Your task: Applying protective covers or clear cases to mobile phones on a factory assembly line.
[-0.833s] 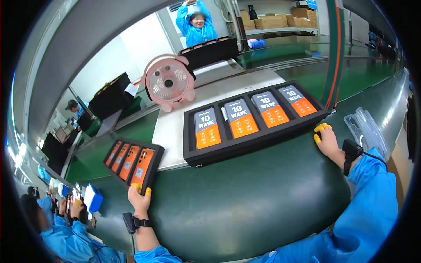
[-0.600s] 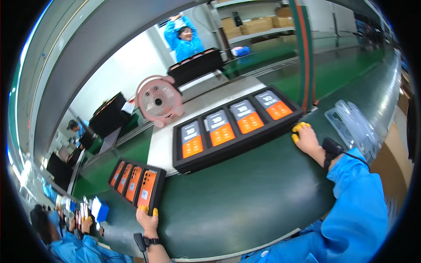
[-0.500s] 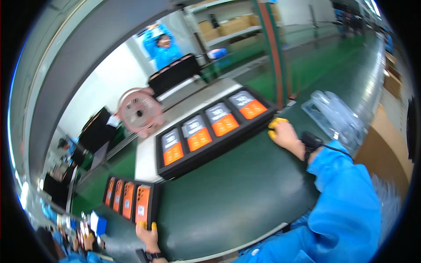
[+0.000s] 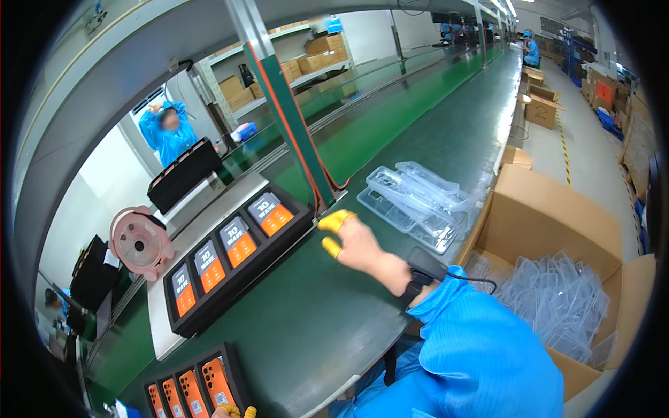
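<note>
My right hand, with yellow finger covers, reaches over the green bench with thumb and fingers apart and nothing in them. It is just right of a long black tray holding several grey-and-orange phone-shaped packs in separate slots. At the lower edge, my left hand shows only its yellow-covered fingertips, closed at the near right corner of a smaller black tray. Several orange phones lie in that tray, camera ends away from me. The rest of this hand is cut off.
Clear plastic cases lie stacked on the bench beyond my right hand. An open cardboard box full of clear plastic pieces stands at right. A green post rises behind the long tray. A pink fan and a co-worker are beyond.
The view has swung right, bringing the cardboard box into sight. My right hand has opened its fingers more beside the long tray. The phone tray and left hand have shifted right relative to the long tray.
</note>
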Demonstrator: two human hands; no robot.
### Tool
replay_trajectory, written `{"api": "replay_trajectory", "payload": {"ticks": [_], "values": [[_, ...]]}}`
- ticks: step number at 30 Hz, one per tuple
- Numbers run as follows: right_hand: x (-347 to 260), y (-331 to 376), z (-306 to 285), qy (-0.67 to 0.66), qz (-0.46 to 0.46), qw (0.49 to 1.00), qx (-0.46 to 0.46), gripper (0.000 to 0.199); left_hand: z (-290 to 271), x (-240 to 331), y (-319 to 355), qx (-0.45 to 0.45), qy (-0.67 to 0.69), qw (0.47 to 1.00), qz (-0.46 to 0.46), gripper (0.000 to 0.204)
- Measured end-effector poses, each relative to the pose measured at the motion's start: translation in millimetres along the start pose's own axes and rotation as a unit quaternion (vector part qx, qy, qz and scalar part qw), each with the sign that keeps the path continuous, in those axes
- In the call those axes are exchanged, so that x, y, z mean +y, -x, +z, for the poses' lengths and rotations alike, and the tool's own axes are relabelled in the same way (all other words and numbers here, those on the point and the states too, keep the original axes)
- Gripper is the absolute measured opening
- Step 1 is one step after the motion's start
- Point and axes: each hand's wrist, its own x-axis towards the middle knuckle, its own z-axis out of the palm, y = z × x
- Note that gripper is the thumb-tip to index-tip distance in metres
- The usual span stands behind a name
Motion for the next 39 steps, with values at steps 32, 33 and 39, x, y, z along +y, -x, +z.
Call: {"api": "replay_trajectory", "payload": {"ticks": [32,33,39], "values": [[21.6,-25.8,-113.7,0.173,-0.038,0.978,0.113,0.026,25.9,51.5,-18.2,0.164,-0.266,0.948,0.067,0.042],[8.4,-24.3,-109.5,0.098,-0.033,0.992,0.067,0.027,25.0,53.9,-18.5,0.151,-0.281,0.945,0.075,0.044],[11.7,53.2,-1.1,-0.095,-0.138,0.915,-0.368,0.018,42.8,26.8,-22.1,0.161,-0.280,0.939,0.118,0.050]]}}
